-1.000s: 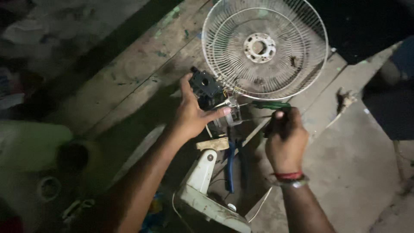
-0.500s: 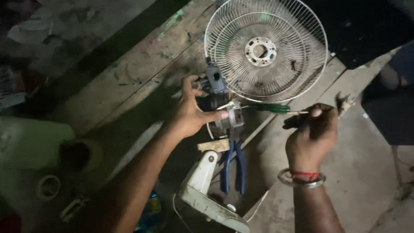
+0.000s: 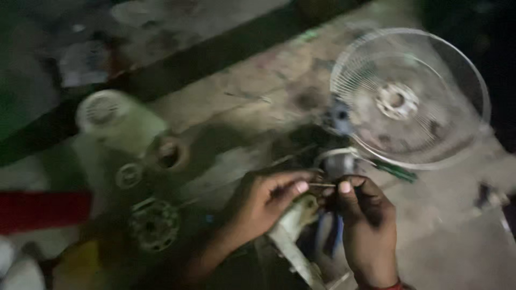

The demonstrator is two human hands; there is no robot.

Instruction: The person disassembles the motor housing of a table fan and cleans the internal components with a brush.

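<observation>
Your left hand (image 3: 263,201) and right hand (image 3: 361,207) pinch the two ends of a thin pin (image 3: 321,185) between thumb and fingertips, just above the fan's pale stand (image 3: 293,236). The round wire fan guard (image 3: 411,99) lies beyond; a pale round motor cover (image 3: 115,121) sits far left

Pretty dim in here, light only hits the middle. The floor (image 3: 441,252) is rough, stained concrete with a worn wooden plank (image 3: 252,86) running across it and a dark gap alongside. Blurry clutter sits off to the left, edges fade to black.
</observation>
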